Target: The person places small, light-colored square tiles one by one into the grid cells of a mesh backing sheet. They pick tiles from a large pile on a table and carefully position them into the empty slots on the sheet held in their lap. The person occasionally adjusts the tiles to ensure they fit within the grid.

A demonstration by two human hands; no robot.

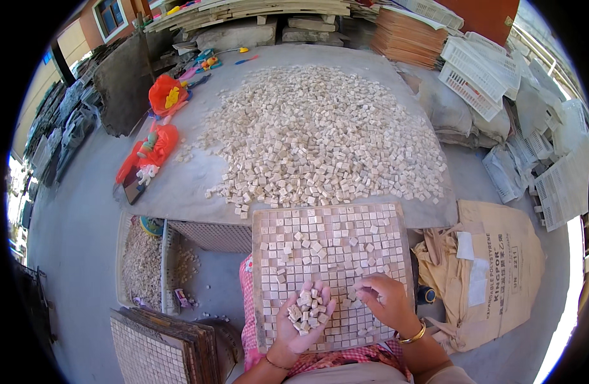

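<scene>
My left hand (pixel 287 333) is cupped palm up over the lower part of the grid tray, its fingers curled around a small heap of beige stone mosaic tiles (pixel 309 312). My right hand (pixel 392 303), with a gold bracelet on its wrist, is bent low over the tray to the right. Its thumb and forefinger come together by a loose tile; whether something is pinched there is hidden. The square grid tray (pixel 257 256) rests in front of me, many of its cells filled with tiles. Several loose tiles lie askew on top of it.
Beyond the tray, a wide pile of stone tiles (pixel 326 134) covers a grey table (pixel 192 173). Red plastic bags (pixel 163 150) and toys lie at its left. Tile-filled boards (pixel 150 345) are stacked lower left near a crate (pixel 123 256). A brown sack (pixel 499 275) lies right, below white crates (pixel 477 73).
</scene>
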